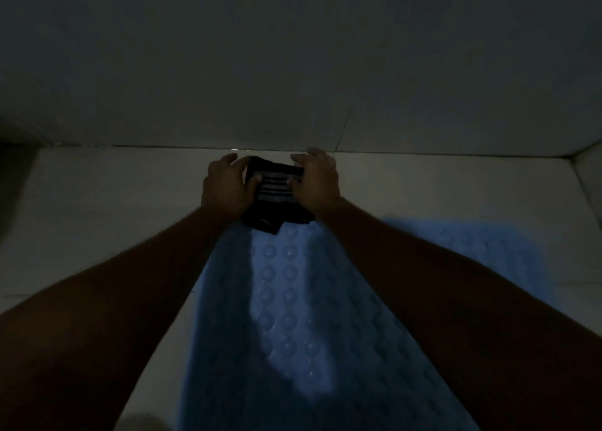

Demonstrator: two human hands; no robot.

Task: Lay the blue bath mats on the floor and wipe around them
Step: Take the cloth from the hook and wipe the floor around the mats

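Observation:
A blue bath mat [290,316] with round bumps lies flat on the pale tiled floor, running from the bottom of the view up toward the wall. A second patch of blue mat [462,245] shows to the right of my right arm. At the mat's far end sits a dark striped cloth [277,199], held between both hands. My left hand [224,186] grips its left side with the thumb on top. My right hand [317,183] grips its right side. The scene is very dim.
A tiled wall [293,72] rises just beyond the cloth, meeting the floor [97,218] in a straight seam. A side wall closes in at the far right corner [586,170]. Bare floor tiles lie left of the mat.

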